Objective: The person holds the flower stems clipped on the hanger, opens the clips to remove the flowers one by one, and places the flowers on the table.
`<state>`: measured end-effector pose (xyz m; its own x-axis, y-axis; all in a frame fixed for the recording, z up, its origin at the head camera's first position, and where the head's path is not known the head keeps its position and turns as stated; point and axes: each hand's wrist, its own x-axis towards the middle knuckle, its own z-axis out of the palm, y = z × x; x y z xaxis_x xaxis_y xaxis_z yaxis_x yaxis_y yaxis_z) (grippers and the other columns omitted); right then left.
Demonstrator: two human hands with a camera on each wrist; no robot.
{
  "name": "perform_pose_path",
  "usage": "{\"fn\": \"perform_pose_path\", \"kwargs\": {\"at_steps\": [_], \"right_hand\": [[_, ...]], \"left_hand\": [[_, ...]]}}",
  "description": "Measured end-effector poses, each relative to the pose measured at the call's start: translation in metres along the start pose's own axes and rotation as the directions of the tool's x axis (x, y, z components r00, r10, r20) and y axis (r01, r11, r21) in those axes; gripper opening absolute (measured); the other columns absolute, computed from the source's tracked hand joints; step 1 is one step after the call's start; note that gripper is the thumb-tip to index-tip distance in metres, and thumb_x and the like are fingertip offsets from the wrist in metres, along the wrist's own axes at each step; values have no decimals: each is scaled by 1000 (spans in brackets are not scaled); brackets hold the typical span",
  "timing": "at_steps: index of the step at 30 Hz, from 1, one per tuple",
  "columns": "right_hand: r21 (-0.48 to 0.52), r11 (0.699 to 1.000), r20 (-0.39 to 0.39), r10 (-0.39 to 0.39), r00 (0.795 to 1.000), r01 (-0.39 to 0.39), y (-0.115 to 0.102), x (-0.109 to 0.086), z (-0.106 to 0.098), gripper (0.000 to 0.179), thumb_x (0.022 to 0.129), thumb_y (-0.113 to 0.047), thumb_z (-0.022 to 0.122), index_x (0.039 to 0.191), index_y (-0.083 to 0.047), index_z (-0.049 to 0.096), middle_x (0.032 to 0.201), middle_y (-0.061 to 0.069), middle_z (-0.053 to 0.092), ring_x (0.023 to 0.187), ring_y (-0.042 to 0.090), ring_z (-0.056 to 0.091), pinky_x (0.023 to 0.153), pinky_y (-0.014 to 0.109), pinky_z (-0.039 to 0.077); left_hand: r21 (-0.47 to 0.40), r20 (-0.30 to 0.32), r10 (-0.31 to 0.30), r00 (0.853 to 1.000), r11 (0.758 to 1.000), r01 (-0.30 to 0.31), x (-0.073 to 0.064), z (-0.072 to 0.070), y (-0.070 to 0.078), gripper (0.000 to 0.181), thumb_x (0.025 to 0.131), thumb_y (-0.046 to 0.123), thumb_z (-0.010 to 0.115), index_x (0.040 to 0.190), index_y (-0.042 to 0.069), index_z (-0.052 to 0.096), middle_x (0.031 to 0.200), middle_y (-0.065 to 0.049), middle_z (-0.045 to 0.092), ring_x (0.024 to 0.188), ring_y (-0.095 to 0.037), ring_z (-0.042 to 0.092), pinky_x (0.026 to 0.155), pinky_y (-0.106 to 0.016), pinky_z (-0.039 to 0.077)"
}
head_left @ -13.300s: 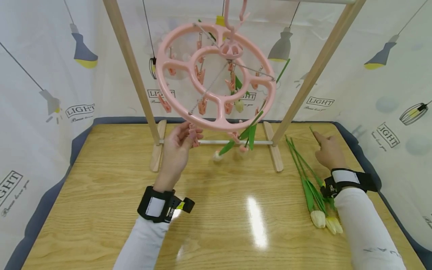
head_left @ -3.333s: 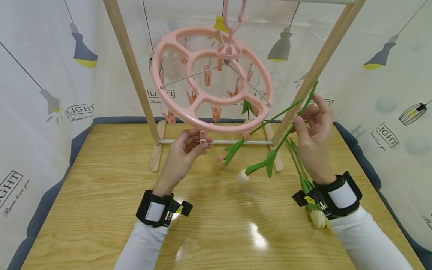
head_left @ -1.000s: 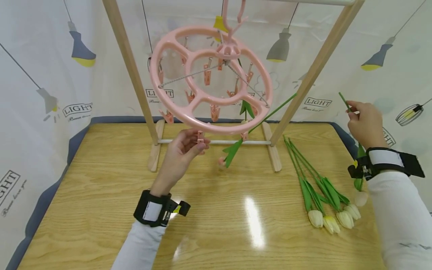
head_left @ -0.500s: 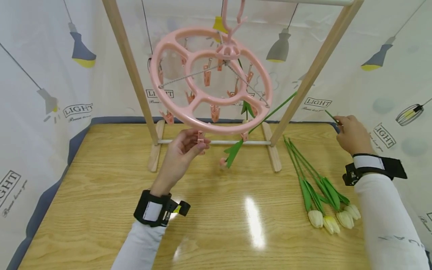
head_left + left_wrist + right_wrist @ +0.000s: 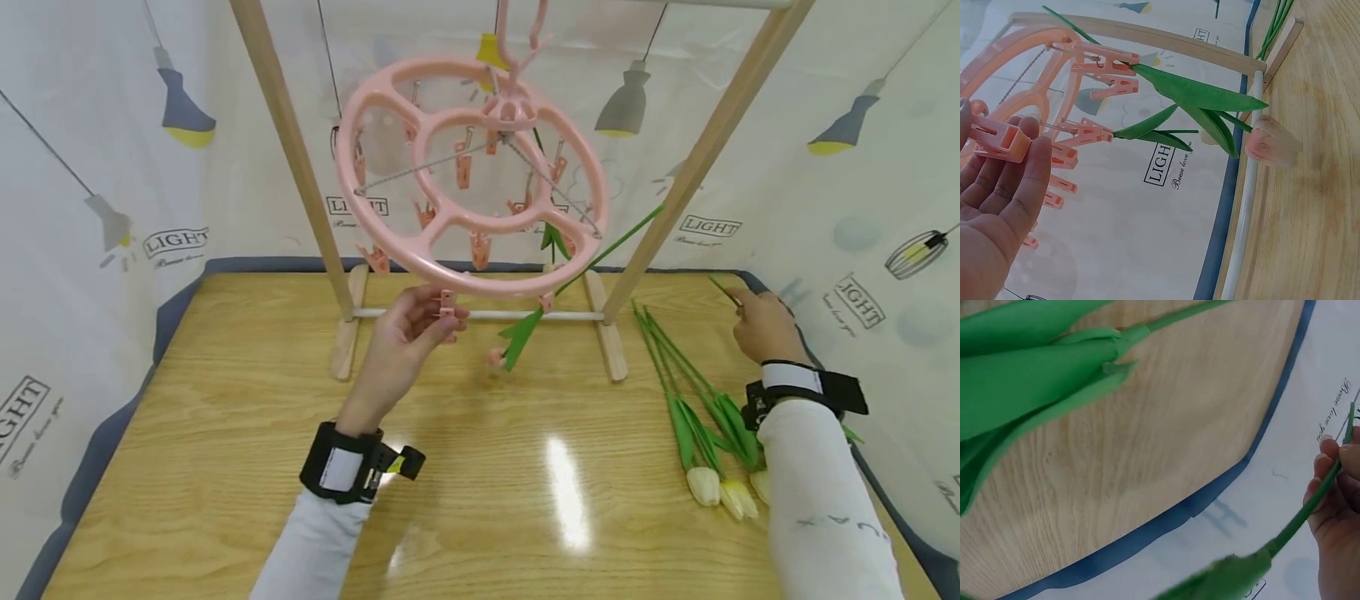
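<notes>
In the head view my left hand (image 5: 390,358) pinches a pink clothespin (image 5: 447,303) under the front rim of a round pink clip hanger (image 5: 487,287); no stem is in this clip. To its right another clip grips a pink tulip (image 5: 497,359), bloom down, stem slanting up to the right. A further tulip (image 5: 553,240) hangs behind. At the table's far right my right hand (image 5: 768,329) pinches the green stem (image 5: 723,290) of a tulip low near the surface; its bloom is hidden behind the forearm. The right wrist view shows this stem (image 5: 1304,515) between thumb and fingers.
The hanger hooks onto a wooden stand with two posts (image 5: 708,137) and a low white bar (image 5: 491,316). Several white and yellow tulips (image 5: 703,486) lie on the right of the table, partly under my right forearm. Patterned cloth walls (image 5: 847,208) surround the table.
The hanger has turned, and a white tulip has left its front clip in my right hand. That hand went right, then lowered toward the table. My left hand keeps its pinch on the clothespin.
</notes>
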<state>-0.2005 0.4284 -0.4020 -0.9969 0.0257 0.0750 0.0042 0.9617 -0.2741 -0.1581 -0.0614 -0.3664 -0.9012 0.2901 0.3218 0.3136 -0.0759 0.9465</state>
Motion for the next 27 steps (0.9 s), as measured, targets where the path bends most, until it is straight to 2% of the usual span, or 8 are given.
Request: {"fn": "perform_pose_path", "kwargs": {"at_steps": [4, 7, 9, 12, 14, 16, 20, 27], "right_hand": [[-5, 1000, 66, 20, 998, -19, 3, -2, 9, 52, 90, 9, 38, 142, 6, 37, 102, 40, 50, 78, 50, 51, 54, 55, 41], [-29, 1000, 89, 5, 996, -2, 3, -5, 18, 48, 95, 5, 37, 143, 3, 36, 102, 40, 48, 59, 40, 49, 43, 43, 35], [-49, 998, 86, -23, 996, 27, 3, -8, 24, 45, 96, 5, 38, 142, 5, 38, 102, 41, 48, 50, 31, 45, 41, 37, 30], [-59, 998, 94, -27, 995, 33, 1, -11, 31, 43, 95, 6, 40, 138, 8, 42, 103, 41, 49, 48, 27, 43, 42, 35, 30], [-51, 999, 119, -10, 993, 16, 1, -11, 35, 44, 94, 6, 41, 138, 10, 41, 106, 41, 48, 57, 34, 49, 45, 39, 36], [-35, 999, 164, 14, 986, -8, -1, -9, 38, 48, 92, 4, 41, 139, 12, 39, 113, 43, 46, 73, 45, 54, 54, 50, 45], [-23, 1000, 229, 4, 973, 1, -6, -4, 42, 53, 89, 3, 42, 139, 17, 36, 121, 49, 43, 101, 58, 50, 77, 66, 46], [-29, 998, 216, -45, 975, 52, -16, -2, 55, 44, 91, 5, 47, 131, 22, 42, 117, 51, 46, 104, 60, 48, 84, 69, 45]], "left_hand": [[4, 2, -1, 1000, 1000, 1, 0, 1, 0, 39, 96, 4, 56, 133, -5, 46, 120, -32, 61, 99, -15, 65, 82, -18, 57], [3, 0, -6, 1000, 1000, 6, -1, 2, 0, 40, 96, 5, 57, 134, -4, 46, 119, -31, 62, 99, -15, 65, 83, -18, 57], [0, 3, -8, 1000, 1000, 8, -1, 3, -1, 40, 96, 5, 57, 134, -3, 46, 119, -31, 62, 99, -15, 65, 83, -18, 57], [-3, 9, -9, 1000, 1000, 9, 0, 3, -3, 40, 97, 5, 56, 134, -3, 46, 119, -31, 62, 99, -15, 65, 84, -19, 57], [-2, 12, -6, 1000, 1000, 6, 0, 3, -3, 40, 97, 4, 55, 134, -3, 46, 119, -31, 62, 99, -15, 65, 83, -20, 57], [0, 12, -2, 1000, 1000, 2, 0, 4, -4, 39, 97, 3, 55, 134, -4, 46, 118, -31, 62, 99, -15, 65, 83, -19, 57], [13, 10, -2, 1000, 1000, 2, 0, 4, -3, 39, 97, 4, 54, 134, -4, 45, 118, -32, 62, 99, -15, 65, 82, -18, 57], [8, 6, -11, 1000, 1000, 11, -1, 4, -1, 39, 97, 6, 56, 134, -2, 46, 118, -30, 63, 99, -17, 65, 84, -19, 57]]}}
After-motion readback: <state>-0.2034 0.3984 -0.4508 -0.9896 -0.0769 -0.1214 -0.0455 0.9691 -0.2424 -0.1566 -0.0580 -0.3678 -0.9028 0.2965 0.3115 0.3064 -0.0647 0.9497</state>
